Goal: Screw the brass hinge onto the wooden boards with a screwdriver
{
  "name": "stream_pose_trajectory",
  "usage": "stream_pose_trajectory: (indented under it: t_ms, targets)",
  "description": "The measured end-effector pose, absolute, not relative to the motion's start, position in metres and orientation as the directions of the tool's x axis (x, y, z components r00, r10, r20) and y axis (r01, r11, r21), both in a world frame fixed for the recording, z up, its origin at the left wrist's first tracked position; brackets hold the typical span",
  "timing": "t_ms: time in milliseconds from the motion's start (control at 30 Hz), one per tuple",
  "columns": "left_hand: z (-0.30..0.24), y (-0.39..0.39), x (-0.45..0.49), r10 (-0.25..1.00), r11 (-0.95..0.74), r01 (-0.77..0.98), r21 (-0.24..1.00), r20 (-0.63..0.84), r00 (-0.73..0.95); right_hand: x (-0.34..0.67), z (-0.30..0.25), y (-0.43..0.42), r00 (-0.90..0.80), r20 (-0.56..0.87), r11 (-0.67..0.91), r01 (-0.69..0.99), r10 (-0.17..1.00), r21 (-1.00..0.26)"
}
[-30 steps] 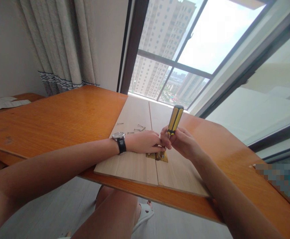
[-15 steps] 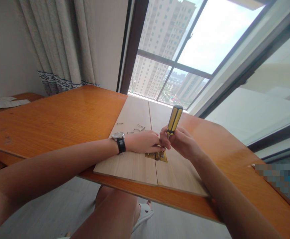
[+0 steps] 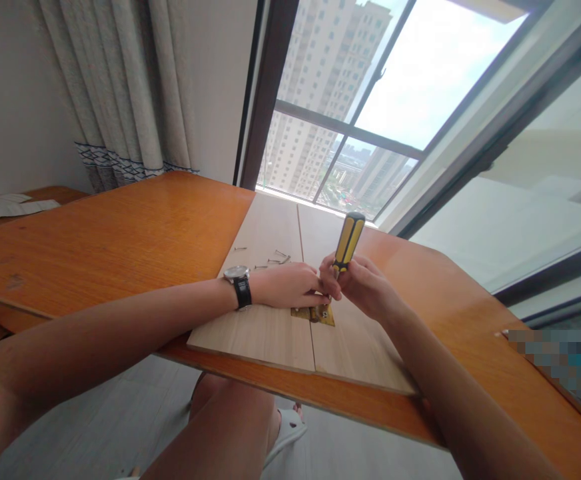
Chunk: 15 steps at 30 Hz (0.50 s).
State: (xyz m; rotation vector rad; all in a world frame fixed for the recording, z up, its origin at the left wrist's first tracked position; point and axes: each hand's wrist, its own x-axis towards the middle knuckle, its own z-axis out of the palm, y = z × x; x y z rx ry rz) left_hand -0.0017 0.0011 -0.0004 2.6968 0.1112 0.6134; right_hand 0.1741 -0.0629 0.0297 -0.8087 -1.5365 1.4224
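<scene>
A brass-coloured hinge (image 3: 324, 315) lies across the seam between two pale wooden boards (image 3: 258, 330). My right hand (image 3: 370, 287) is closed around a yellow-and-black screwdriver (image 3: 349, 241), near the bottom of its handle. The screwdriver stands nearly upright, tilted a little, and its tip is hidden by my fingers just above the hinge. My left hand (image 3: 293, 283), below a wristwatch with a black strap, rests on the left board. Its fingers and thumb come together at the hinge's far edge, and what they pinch is hidden. Several loose screws (image 3: 279, 257) lie beyond my left wrist.
Both boards rest on an orange-brown wooden table (image 3: 120, 240), whose near edge runs just in front of my legs. A window (image 3: 340, 127) rises behind the table, with a curtain (image 3: 130, 93) to the left. A blurred-out object (image 3: 570, 363) sits at the right edge.
The screwdriver handle has shifted very slightly left and looks turned a little. Both hands stay in the same place at the hinge.
</scene>
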Motion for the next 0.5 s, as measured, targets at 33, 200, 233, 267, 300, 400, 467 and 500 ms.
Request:
stream_pose_trajectory:
  t_ms: [33, 200, 233, 267, 300, 400, 467, 500]
  targets:
    - [0.0000, 0.0009, -0.0018, 0.157, -0.929, -0.003, 0.371, 0.400, 0.903, 0.1740, 0.0298, -0.0630, -0.414, 0.164, 0.136, -0.095, 0.896, -0.986]
    - [0.0007, 0.0001, -0.0020, 0.166, -0.929, 0.004, 0.371, 0.404, 0.899, 0.1734, 0.0302, -0.0634, -0.406, 0.170, 0.146, -0.090, 0.898, -0.985]
    - [0.0005, 0.0002, -0.0019, 0.167, -0.929, 0.006, 0.370, 0.405, 0.899, 0.1735, 0.0301, -0.0634, -0.404, 0.169, 0.147, -0.084, 0.899, -0.985]
    - [0.0002, 0.0003, -0.0019, 0.168, -0.929, 0.007, 0.369, 0.406, 0.899, 0.1737, 0.0300, -0.0633, -0.403, 0.167, 0.147, -0.080, 0.900, -0.986]
    - [0.0000, 0.0004, -0.0019, 0.168, -0.930, 0.007, 0.368, 0.407, 0.898, 0.1739, 0.0299, -0.0632, -0.402, 0.166, 0.147, -0.078, 0.900, -0.986]
    - [-0.0005, 0.0006, -0.0023, 0.163, -0.934, 0.006, 0.357, 0.411, 0.897, 0.1744, 0.0296, -0.0630, -0.406, 0.168, 0.150, -0.076, 0.898, -0.986]
    - [-0.0004, 0.0004, -0.0026, 0.162, -0.938, 0.011, 0.345, 0.411, 0.897, 0.1744, 0.0296, -0.0631, -0.408, 0.171, 0.154, -0.075, 0.897, -0.985]
    - [-0.0002, 0.0002, -0.0027, 0.163, -0.940, 0.015, 0.340, 0.410, 0.898, 0.1744, 0.0297, -0.0632, -0.408, 0.172, 0.155, -0.074, 0.897, -0.985]
